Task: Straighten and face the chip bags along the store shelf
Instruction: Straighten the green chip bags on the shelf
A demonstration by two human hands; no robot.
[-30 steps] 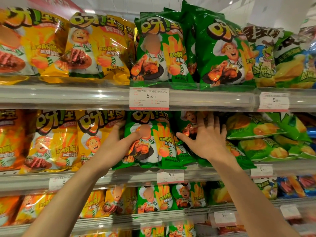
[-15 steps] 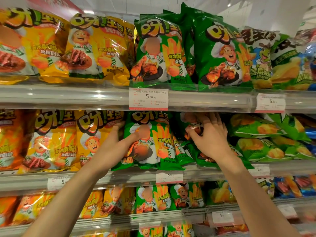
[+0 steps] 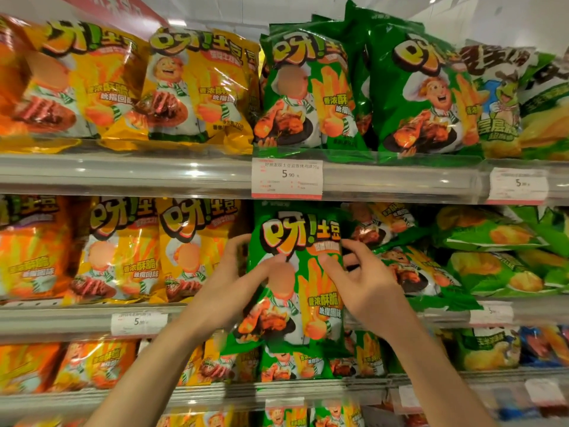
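A green chip bag [image 3: 297, 229] with a cartoon chef stands upright in front of the middle shelf [image 3: 77, 318], held between both hands. My left hand [image 3: 228, 288] grips its left edge, thumb across the front. My right hand [image 3: 366, 288] pinches its right edge, thumb on the front, fingers behind. Behind my right hand, more green bags [image 3: 400, 266] lie tilted and tumbled on the shelf. Yellow bags [image 3: 184, 251] stand upright to the left.
The upper shelf [image 3: 123, 174] carries yellow bags [image 3: 197, 87] and green bags [image 3: 421, 87], with a price tag [image 3: 287, 177] on its rail. Light-green bags [image 3: 492, 251] lie flat at the right. The lower shelf [image 3: 308, 386] holds more bags.
My right hand left the tilted bags at the right and came onto the green bag's right edge. Both hands now hold that bag, pulled forward and upright. The view moved closer.
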